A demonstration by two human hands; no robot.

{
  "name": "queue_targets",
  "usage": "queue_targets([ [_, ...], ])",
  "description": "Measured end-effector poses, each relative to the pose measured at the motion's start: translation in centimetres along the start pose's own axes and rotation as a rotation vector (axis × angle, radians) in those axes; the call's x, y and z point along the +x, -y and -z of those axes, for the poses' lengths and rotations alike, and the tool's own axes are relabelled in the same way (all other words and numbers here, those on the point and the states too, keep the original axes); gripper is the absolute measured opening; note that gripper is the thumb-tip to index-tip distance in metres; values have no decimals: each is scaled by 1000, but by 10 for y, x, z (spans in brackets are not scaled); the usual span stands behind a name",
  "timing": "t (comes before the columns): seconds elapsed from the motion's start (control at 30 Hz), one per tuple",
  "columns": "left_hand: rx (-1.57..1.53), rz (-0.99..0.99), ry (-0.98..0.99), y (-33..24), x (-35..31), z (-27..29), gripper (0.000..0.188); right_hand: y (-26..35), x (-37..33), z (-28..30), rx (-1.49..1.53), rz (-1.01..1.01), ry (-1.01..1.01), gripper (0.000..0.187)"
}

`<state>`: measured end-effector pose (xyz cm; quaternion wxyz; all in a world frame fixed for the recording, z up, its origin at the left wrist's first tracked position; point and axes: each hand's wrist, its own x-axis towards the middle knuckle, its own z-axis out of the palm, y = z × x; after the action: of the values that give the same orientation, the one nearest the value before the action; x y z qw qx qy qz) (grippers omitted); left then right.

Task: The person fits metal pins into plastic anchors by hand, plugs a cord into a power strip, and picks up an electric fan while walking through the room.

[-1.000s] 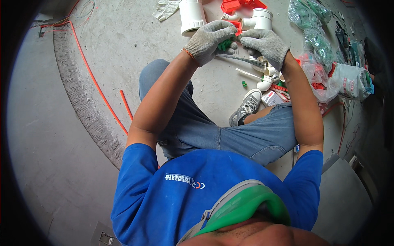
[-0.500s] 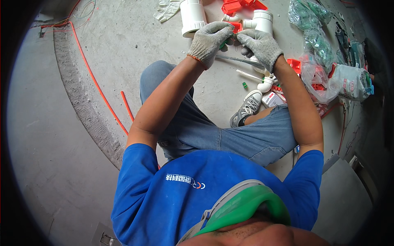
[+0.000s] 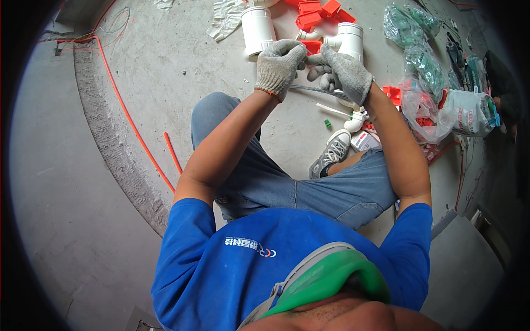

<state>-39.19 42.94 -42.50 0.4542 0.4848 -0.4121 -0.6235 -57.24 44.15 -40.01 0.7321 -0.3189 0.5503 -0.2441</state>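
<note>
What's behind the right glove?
Visible past the right hand: the upper part of a white pipe fitting and a red piece beside it. The glove hides the fitting's lower end; anything else behind can't be seen.

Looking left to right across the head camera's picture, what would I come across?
Long orange conduit, left gloved hand, right gloved hand, clear plastic bag with green contents, white plastic bag.

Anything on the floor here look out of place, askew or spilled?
Mildly: a small green piece lies alone near the grey shoe, perhaps dropped, and the red boxes sit jumbled at odd angles. I see no spill.
</note>
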Motion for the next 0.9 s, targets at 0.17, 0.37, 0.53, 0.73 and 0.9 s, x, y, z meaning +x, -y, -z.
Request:
queue_targets([
  [0.17, 150, -23, 3, -4, -4, -1, 18, 13, -12, -3, -205, 28, 74, 48],
  [0.37, 124, 80, 405, -26, 3, 6, 26, 25, -32, 4, -307, 68, 111, 24],
  [0.53, -272, 125, 626, -28, 7, 20, 42, 29, -49, 9, -292, 228, 245, 23],
  [0.73, -288, 62, 661, -14, 5, 15, 37, 28, -59, 5, -35, 44, 282, 19],
  [0.9, -428, 82, 614, -13, -2, 4, 35, 26, -69, 6, 52, 139, 339, 20],
])
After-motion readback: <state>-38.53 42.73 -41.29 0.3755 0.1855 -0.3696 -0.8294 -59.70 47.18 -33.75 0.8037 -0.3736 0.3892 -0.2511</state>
